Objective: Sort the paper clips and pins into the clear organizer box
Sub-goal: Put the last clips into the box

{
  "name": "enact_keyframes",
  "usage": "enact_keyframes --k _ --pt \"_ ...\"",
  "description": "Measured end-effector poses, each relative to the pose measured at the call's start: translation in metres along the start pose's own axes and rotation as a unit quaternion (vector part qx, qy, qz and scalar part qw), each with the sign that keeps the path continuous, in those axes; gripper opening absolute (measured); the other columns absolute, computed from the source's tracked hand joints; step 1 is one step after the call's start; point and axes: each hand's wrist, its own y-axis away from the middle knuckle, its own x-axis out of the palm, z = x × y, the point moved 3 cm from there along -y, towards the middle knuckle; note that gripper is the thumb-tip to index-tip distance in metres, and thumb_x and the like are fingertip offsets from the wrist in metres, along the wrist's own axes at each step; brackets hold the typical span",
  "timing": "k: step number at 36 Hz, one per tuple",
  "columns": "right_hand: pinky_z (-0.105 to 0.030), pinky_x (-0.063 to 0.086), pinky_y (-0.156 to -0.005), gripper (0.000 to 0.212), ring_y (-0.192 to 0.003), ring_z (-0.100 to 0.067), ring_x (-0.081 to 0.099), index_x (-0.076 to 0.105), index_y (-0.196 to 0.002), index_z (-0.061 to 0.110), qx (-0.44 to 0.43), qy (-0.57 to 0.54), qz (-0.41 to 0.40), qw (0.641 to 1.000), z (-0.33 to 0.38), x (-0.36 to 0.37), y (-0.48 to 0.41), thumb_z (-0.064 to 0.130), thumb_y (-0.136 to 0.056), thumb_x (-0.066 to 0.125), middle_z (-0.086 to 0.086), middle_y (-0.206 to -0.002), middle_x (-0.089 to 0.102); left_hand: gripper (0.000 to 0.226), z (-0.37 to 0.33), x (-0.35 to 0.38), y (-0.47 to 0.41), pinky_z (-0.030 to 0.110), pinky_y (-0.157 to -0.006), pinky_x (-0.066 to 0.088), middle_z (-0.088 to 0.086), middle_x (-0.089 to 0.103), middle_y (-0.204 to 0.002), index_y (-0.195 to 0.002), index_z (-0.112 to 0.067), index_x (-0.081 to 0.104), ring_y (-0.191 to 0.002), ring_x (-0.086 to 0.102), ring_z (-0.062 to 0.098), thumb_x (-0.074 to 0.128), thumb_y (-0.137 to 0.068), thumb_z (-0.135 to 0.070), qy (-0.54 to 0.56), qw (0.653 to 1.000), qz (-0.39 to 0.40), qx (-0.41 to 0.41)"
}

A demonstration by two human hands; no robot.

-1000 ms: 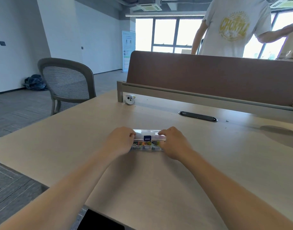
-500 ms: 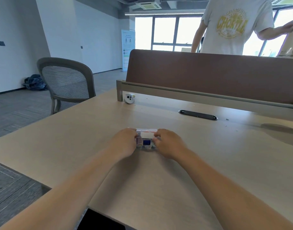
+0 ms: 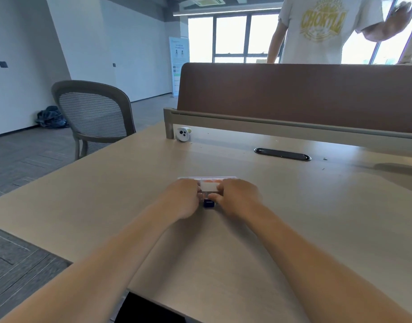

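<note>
clear organizer box (image 3: 208, 186) sits on the desk (image 3: 316, 217), blue latch (image 3: 209, 203) on its near edge; left hand (image 3: 184, 198) grips box's left end, fingers curled over it; right hand (image 3: 238, 198) grips box's right end, fingers curled, thumb by the latch; contents hidden, lid state unclear; beyond box to the left, small white camera (image 3: 183, 134); beyond box to the right, black cable grommet (image 3: 282, 154); farther behind box, brown divider panel (image 3: 293, 94)
</note>
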Motion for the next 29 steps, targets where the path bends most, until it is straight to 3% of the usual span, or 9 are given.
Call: enact_keyframes --k 3,7,11,15,22,29 --pt "-0.027 0.032 -0.056 0.035 -0.073 -0.016 0.052 0.057 -0.076 0.027 0.002 -0.011 0.007 1.0 0.0 -0.001 0.003 0.061 -0.083 0.058 0.006 -0.08 0.057 0.025 -0.004 0.0 0.003 0.033 -0.085 0.049 0.0 0.066 -0.106 -0.098 -0.019 0.067 -0.096 0.06 0.022 0.049 -0.093 -0.035 -0.016 1.0 0.004 0.016" --pt "-0.027 0.04 -0.063 0.04 -0.084 -0.019 0.062 0.068 -0.096 0.027 -0.002 -0.014 -0.005 1.0 0.0 0.003 0.006 0.062 -0.078 0.061 0.005 -0.097 0.067 0.031 -0.006 -0.001 0.009 0.03 -0.09 0.044 0.001 0.058 -0.125 -0.112 -0.013 0.065 -0.111 0.055 0.023 0.052 -0.094 -0.034 -0.031 0.999 0.004 0.041" --pt "-0.026 0.041 -0.067 0.038 -0.092 -0.019 0.064 0.067 -0.111 0.038 -0.006 -0.055 -0.025 0.998 0.0 0.002 0.008 0.054 -0.076 0.066 0.007 -0.108 0.067 0.047 -0.013 -0.001 0.015 0.03 -0.106 0.032 0.003 0.043 -0.146 -0.139 -0.018 0.046 -0.134 0.04 0.023 0.053 -0.095 -0.034 -0.042 0.997 -0.007 0.063" --pt "-0.027 0.043 -0.065 0.038 -0.091 -0.021 0.064 0.069 -0.102 0.027 -0.008 -0.012 -0.011 1.0 0.002 0.01 0.002 0.055 -0.076 0.066 0.002 -0.105 0.068 0.041 -0.018 0.005 0.015 0.035 -0.102 0.039 0.004 0.049 -0.138 -0.13 -0.019 0.052 -0.127 0.045 0.025 0.053 -0.092 -0.036 -0.072 0.996 -0.013 0.056" --pt "-0.026 0.035 -0.063 0.036 -0.089 -0.022 0.063 0.069 -0.101 0.023 0.003 0.0 -0.014 1.0 0.004 0.012 0.0 0.051 -0.079 0.063 -0.001 -0.105 0.065 0.041 -0.022 0.004 0.014 0.032 -0.105 0.035 0.006 0.046 -0.143 -0.132 -0.016 0.052 -0.131 0.042 0.025 0.051 -0.094 -0.032 -0.068 0.996 -0.031 0.052" --pt "-0.029 0.046 -0.071 0.037 -0.102 -0.025 0.059 0.067 -0.109 0.018 -0.008 0.01 -0.003 1.0 0.008 0.014 -0.003 0.043 -0.082 0.065 -0.003 -0.116 0.062 0.045 -0.017 0.008 0.014 0.031 -0.107 0.034 0.003 0.046 -0.145 -0.137 -0.022 0.05 -0.133 0.041 0.024 0.054 -0.093 -0.031 -0.052 0.996 -0.048 0.061"
